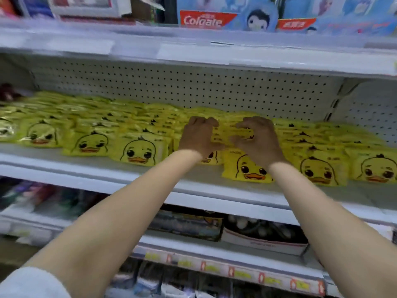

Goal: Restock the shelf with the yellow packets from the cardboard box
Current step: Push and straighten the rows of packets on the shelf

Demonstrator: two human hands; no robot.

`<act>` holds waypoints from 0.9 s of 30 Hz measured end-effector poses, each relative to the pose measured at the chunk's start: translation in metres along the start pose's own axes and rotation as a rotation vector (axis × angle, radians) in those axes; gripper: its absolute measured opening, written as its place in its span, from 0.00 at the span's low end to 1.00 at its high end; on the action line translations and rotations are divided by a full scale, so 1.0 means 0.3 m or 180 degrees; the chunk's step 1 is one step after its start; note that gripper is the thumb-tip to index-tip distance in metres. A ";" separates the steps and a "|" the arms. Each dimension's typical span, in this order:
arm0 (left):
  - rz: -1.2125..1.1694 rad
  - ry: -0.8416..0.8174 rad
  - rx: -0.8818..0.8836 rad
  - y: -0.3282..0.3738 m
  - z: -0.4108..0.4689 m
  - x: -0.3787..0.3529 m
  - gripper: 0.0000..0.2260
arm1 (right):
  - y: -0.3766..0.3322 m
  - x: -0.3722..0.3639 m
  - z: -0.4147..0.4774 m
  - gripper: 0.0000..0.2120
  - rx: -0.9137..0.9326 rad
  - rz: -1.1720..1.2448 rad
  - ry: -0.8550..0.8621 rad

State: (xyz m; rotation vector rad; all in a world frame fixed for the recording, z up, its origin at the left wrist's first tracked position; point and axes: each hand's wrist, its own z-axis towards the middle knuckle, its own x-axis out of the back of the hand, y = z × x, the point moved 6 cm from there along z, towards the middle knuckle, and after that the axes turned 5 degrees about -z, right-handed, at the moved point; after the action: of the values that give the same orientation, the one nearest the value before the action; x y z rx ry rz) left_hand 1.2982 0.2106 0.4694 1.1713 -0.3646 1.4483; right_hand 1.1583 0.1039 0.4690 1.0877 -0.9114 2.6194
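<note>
Filling the white shelf [90, 168], yellow packets [139, 151] stand in rows facing out so the duck shows. The left hand [199, 136] and right hand [257, 139] curl round a small stack [235, 132] between them, likely squaring that row; the cardboard box is out of view.

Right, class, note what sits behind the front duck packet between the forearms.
More yellow packets in a row, which the left hand and right hand grip with curled fingers. The hands hide the row's middle.

Left hand [198, 136], right hand [258, 139] — round yellow packets [234, 131] on shelf [86, 165]
</note>
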 end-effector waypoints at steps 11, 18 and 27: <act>-0.0081 -0.0116 0.0463 -0.552 -0.130 0.272 0.30 | -0.376 -0.381 -0.015 0.19 -0.0167 -0.0124 -0.0365; -0.0280 -0.0125 0.0601 -0.635 -0.216 0.369 0.29 | -0.486 -0.415 -0.044 0.27 -0.0490 -0.0434 -0.0671; -0.0303 -0.0519 0.0874 -0.675 -0.332 0.436 0.35 | -0.585 -0.424 -0.114 0.42 -0.0846 -0.0706 -0.1171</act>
State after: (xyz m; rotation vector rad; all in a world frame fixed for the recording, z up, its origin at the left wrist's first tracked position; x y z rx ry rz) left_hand 1.4561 0.4173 0.4509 1.5134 -0.2221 1.3523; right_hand 1.2938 0.2748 0.4461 1.5214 -1.0966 2.0869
